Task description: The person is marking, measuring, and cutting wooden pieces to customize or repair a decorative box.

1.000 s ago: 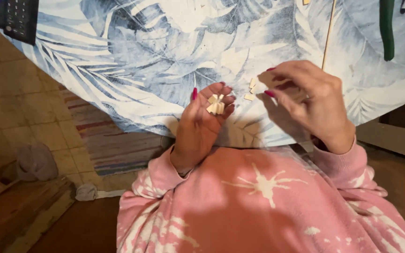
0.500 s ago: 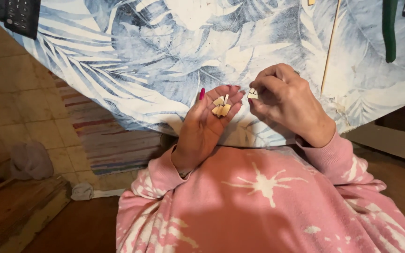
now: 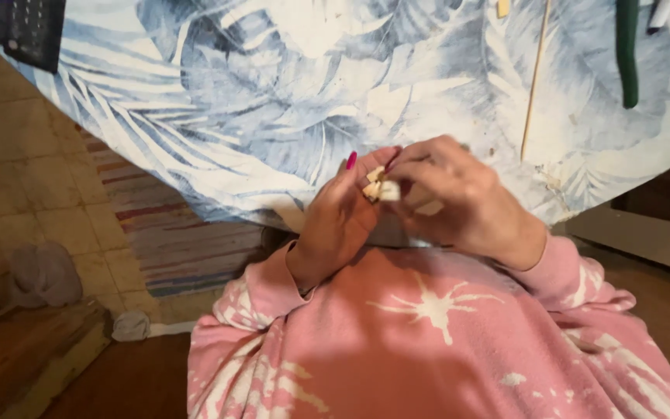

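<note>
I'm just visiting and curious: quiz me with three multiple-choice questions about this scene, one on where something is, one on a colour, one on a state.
1. Where does the thin wooden stick lie?
A. on the leaf-print cloth
B. on the floor
C. in a hand

2. What colour are the fingernails?
A. blue
B. magenta
C. bare

3. How do the left hand and right hand stand?
A. far apart
B. fingertips together on small pale pieces
C. flat on the cloth

Answers: 1 A, it rests on the cloth; 2 B, the nail tips show magenta; 3 B, the fingertips meet around the pieces.
</note>
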